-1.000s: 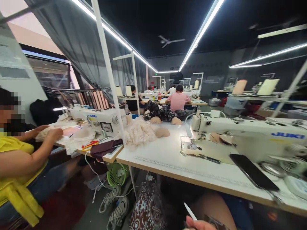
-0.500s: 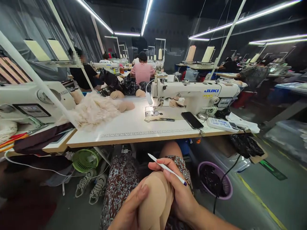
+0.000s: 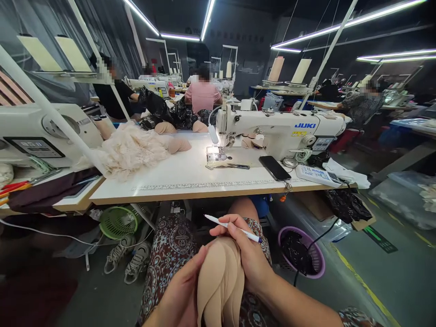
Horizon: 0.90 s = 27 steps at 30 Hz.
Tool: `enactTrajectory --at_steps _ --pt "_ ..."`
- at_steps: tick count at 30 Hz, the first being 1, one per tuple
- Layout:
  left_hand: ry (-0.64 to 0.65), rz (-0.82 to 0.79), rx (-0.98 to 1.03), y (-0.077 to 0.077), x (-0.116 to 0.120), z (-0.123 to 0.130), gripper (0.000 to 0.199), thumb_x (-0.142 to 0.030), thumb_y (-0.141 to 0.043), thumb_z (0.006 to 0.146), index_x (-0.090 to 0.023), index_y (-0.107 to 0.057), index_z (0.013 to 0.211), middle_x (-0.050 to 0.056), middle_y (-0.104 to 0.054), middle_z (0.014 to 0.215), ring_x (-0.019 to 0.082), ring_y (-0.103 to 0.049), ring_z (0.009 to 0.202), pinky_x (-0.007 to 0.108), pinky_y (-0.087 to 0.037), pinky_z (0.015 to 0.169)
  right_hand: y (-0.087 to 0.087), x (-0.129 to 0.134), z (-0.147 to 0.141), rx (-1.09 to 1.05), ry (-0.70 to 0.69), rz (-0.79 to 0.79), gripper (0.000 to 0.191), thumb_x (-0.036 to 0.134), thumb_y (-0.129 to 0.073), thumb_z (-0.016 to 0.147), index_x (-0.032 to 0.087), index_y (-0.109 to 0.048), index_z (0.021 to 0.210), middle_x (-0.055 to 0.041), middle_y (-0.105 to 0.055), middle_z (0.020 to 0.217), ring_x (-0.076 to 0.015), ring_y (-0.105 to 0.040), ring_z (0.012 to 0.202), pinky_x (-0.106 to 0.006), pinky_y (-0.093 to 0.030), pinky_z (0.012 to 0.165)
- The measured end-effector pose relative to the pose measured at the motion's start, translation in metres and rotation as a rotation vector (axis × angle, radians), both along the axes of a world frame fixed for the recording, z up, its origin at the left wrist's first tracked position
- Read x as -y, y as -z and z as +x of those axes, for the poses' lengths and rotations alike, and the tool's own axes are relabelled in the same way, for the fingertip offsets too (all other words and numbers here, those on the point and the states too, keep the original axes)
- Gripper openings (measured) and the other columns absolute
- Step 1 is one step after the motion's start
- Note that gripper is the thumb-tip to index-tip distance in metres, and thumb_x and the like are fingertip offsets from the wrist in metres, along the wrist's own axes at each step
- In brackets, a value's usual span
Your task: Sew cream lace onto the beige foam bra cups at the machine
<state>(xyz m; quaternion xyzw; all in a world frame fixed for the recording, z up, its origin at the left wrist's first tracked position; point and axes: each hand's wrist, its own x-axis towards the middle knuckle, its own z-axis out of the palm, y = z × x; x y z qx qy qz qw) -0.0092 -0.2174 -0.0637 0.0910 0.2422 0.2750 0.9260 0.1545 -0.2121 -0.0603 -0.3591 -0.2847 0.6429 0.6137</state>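
Note:
Over my lap, a stack of beige rounded pads is held between my two hands, its layers fanned and overlapping. My left hand is wrapped round the stack's left side, thumb near the top edge. On the other side, my right hand presses against the pads and also pinches a white marker pen between thumb and fingers. The pen lies slanted above the stack, its thin pale end toward the upper left and the dark end at the right.
A white sewing machine stands on the table ahead, with a phone, tweezers and cream lace fabric on it. Below are a purple basket, a green basket and shoes. Several people sit at machines beyond.
The pads are now fanned into more visible overlapping layers. My left thumb has moved off the front face toward the edge. The pen has shifted slightly left and up, and the view has tilted slightly.

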Motion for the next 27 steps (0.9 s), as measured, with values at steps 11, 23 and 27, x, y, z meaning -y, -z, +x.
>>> enactTrajectory --at_steps 11,23,27 --pt "-0.07 -0.073 0.01 0.004 0.003 0.001 0.036 -0.034 -0.074 0.095 -0.014 -0.08 0.124 0.013 -0.082 0.112 0.035 -0.071 0.122 0.044 -0.046 0.118 0.003 0.01 0.008 0.354 0.059 0.123 0.029 0.054 -0.062 0.104 0.028 -0.064 0.116 -0.0034 -0.077 0.11 -0.0198 -0.067 0.095 -0.034 -0.05 0.087" --pt "-0.409 -0.223 -0.125 -0.006 0.001 0.012 0.046 -0.035 -0.047 0.11 -0.006 -0.069 0.137 0.016 -0.082 0.108 0.034 -0.075 0.115 0.047 -0.052 0.113 0.007 0.041 0.019 1.219 0.091 0.794 0.022 0.025 -0.069 0.093 0.026 -0.058 0.112 0.0006 -0.065 0.083 -0.019 -0.056 0.073 -0.032 -0.045 0.067" --pt "-0.493 -0.178 -0.169 -0.008 0.001 0.012 0.043 -0.031 -0.049 0.11 -0.01 -0.065 0.145 0.014 -0.081 0.115 0.031 -0.074 0.118 0.044 -0.051 0.115 0.011 0.039 0.013 1.188 0.17 0.747 0.015 0.015 -0.065 0.096 0.026 -0.058 0.103 0.0028 -0.061 0.077 -0.0159 -0.057 0.068 -0.026 -0.047 0.061"
